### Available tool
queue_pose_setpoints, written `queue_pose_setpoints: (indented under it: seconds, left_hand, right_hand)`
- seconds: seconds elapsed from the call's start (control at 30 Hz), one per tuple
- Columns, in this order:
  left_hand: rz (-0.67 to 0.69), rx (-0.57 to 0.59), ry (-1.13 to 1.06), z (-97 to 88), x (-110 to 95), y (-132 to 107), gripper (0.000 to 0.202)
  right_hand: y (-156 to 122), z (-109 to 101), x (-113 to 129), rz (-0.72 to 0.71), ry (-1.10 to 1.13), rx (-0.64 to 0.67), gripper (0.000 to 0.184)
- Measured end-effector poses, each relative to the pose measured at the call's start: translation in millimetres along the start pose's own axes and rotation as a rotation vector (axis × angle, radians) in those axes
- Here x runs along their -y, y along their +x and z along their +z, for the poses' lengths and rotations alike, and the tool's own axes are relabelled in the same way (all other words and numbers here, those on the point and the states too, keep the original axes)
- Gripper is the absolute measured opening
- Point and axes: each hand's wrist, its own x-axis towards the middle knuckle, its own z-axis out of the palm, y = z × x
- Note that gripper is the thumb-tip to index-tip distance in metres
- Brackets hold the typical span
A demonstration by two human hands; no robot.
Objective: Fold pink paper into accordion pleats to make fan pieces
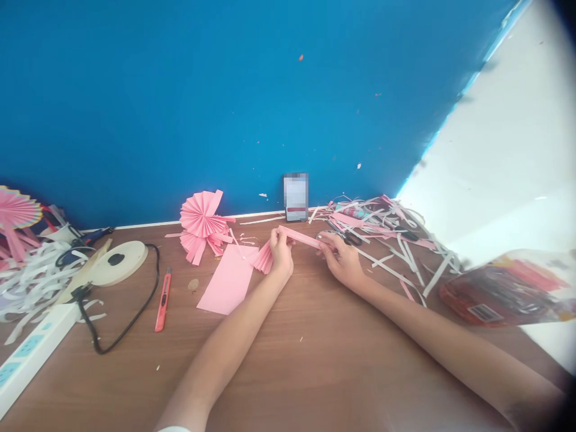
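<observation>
Between my two hands a pink pleated paper is stretched, held a little above the brown table. My left hand is closed on its left part, and a fanned pleated section shows to the left of that hand. On the right end, my right hand pinches the paper between thumb and fingers. A flat pink paper sheet lies on the table left of my left hand. Farther back on the left sit pink paper fan rosettes. Dark-handled scissors lie partly hidden behind my right hand.
A red utility knife and a black cord lie at left, near a white power strip. A phone leans on the blue wall. Paper strips pile at back right, beside a plastic-wrapped pack.
</observation>
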Motion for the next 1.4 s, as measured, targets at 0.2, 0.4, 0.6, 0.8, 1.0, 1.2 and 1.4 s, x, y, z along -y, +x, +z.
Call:
queue_pose_setpoints:
  seconds: [0.2,0.4,0.6,0.8,1.0,1.2,1.4]
  left_hand:
    - [0.055,0.033,0.037,2.0,-0.1,-3.5,0.033]
    - [0.109,0.088,0.227,3.8,-3.9,-11.5,0.034]
    - [0.08,0.065,0.215,2.1,-1.3,-9.2,0.033]
    - [0.016,0.248,0.163,5.8,-7.8,-13.1,0.026]
    - [-0.031,0.391,0.226,6.8,-15.3,-17.5,0.024]
    - [-0.01,0.429,0.203,6.6,-13.8,-17.0,0.034]
    - [0.009,0.508,0.246,7.6,-11.9,-16.4,0.036]
  right_hand:
    - [6.0,-3.4,-2.6,0.131,-0.004,-0.225,0.022]
    - [12.2,-4.5,-16.5,0.256,0.12,-0.338,0.024]
    - [13.7,-4.2,-13.8,0.25,0.11,-0.331,0.024]
    - [16.5,-6.2,-17.4,0.254,-0.025,-0.431,0.021]
    - [20.7,-10.7,-21.6,0.19,-0.251,-0.498,0.016]
    - [12.8,-13.0,-10.0,-0.191,-0.53,-0.357,0.022]
    - [6.7,-3.9,-9.4,-0.447,-0.401,-0.099,0.035]
